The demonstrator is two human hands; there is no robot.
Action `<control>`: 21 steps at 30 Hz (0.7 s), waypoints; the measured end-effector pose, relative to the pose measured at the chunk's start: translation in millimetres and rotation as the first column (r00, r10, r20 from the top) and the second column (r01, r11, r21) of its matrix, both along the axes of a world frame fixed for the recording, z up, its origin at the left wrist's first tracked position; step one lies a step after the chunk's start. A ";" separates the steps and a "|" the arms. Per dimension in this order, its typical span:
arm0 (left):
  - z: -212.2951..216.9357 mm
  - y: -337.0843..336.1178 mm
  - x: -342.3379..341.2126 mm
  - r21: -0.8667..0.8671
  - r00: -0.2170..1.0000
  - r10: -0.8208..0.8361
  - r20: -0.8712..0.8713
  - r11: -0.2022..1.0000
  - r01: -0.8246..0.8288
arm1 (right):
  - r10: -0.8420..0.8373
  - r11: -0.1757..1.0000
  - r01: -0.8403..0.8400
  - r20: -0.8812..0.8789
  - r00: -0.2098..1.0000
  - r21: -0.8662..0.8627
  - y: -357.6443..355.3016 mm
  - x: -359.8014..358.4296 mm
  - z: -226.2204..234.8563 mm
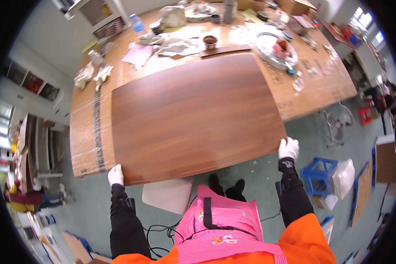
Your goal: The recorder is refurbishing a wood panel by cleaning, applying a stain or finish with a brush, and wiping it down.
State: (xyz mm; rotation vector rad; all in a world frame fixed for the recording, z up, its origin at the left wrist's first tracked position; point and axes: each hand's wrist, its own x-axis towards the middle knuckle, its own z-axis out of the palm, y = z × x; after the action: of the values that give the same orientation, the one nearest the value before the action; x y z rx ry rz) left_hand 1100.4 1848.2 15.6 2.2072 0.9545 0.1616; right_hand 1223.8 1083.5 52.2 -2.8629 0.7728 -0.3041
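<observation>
A large brown wood-grain panel lies on the cardboard-covered table, its near edge reaching out past the table's front. My left hand, in a white glove, grips the panel's near left corner. At the near right corner my right hand, gloved in white too, holds the panel's edge. Both hands look closed on the panel, with some fingertips hidden by it or beneath it. Just beyond the far edge lies a narrow brown wood strip, with a small cup of dark liquid beside it.
The cardboard-topped table carries crumpled cloths, a plastic-lined round tray and a water bottle. A white padded seat stands below the panel. To the right are a blue stool and a fan. Another person stands far left.
</observation>
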 end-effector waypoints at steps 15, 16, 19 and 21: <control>13.9 9.3 -85.5 0.188 0.867 -0.106 -0.486 0.957 0.223 | 0.058 0.985 -0.041 -0.101 0.993 0.169 -17.8 -64.9 -5.3; 17.3 20.4 -107.4 0.172 0.841 -0.136 -0.524 0.950 0.261 | 0.071 0.979 -0.048 -0.107 0.992 0.198 -27.1 -61.3 -8.0; 3.6 8.3 -124.3 0.046 0.789 -0.166 -0.591 0.970 0.239 | -0.012 0.922 0.178 -0.434 0.901 0.344 -122.4 -34.7 -12.3; 3.3 -9.0 -128.5 -0.197 0.886 0.113 -0.450 0.955 -0.223 | -0.026 0.956 0.108 -0.286 0.958 0.274 -120.6 -27.7 -15.4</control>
State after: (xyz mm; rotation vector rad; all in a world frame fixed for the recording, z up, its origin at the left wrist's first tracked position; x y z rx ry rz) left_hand 971.9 1839.2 18.9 1.9618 1.3348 -0.3717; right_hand 1196.1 963.0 36.8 -2.6342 0.8823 0.1989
